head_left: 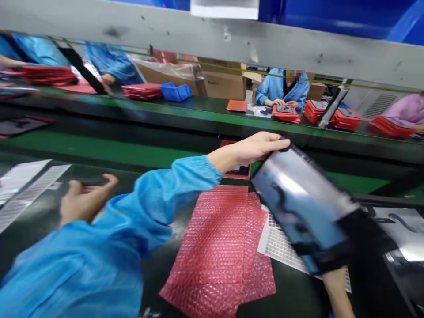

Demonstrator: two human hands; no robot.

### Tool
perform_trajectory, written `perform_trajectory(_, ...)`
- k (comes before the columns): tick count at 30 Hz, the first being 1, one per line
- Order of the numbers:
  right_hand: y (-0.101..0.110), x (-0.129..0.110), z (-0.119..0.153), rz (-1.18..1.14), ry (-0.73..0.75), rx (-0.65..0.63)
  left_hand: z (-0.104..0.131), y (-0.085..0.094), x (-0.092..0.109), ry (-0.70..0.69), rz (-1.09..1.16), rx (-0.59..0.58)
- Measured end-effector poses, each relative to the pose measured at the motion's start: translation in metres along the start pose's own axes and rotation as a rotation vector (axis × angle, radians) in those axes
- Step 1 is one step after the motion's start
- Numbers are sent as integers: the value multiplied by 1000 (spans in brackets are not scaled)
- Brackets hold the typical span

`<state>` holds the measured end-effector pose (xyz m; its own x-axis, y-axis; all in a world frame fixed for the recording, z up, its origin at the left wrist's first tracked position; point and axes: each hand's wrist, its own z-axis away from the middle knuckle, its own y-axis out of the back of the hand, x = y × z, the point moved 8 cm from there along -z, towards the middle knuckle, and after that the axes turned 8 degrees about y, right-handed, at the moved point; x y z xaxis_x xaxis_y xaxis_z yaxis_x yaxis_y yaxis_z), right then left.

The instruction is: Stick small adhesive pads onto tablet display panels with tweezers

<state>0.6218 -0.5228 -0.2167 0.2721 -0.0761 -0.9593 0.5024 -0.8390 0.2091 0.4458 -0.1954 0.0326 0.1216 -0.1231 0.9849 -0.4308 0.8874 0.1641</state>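
My left hand (255, 148) pinches the upper left corner of a flat, glossy panel (298, 190) with black edges. Tilted and blurred, the panel hangs over the right part of the bench. At its lower end is my right hand (334, 280), its fingers mostly hidden behind the panel. Red bubble-wrap sheets or bags (218, 243) lie on the dark bench, left of the panel. White sheets with small grid marks (281, 245) show partly beneath it. A red-edged piece (228, 172) lies behind my left wrist.
Another person's blurred hand (82, 201) is at left, near white strips (29, 190). More panels (402, 225) lie at right. Across the green-edged line, people in blue work beside red stacks (142, 91) and a blue bin (175, 92). A grey beam (198, 35) crosses above.
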Motion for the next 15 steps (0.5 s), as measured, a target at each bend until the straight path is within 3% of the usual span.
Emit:
perform_trajectory(3,-8,0,-11,33,-32,-48,38,35,-44,117,-165,-40)
perform_trajectory(6,-15,0,-19,54,-50,-72,57,38,-91,213,-286,-145)
perform_trajectory(11,-10,-10,-23,89,-31,-54,55,37,-158,245,-370,-158)
perform_trajectory(15,-17,-27,-20,104,-6,-57,50,39,-184,175,-476,-30)
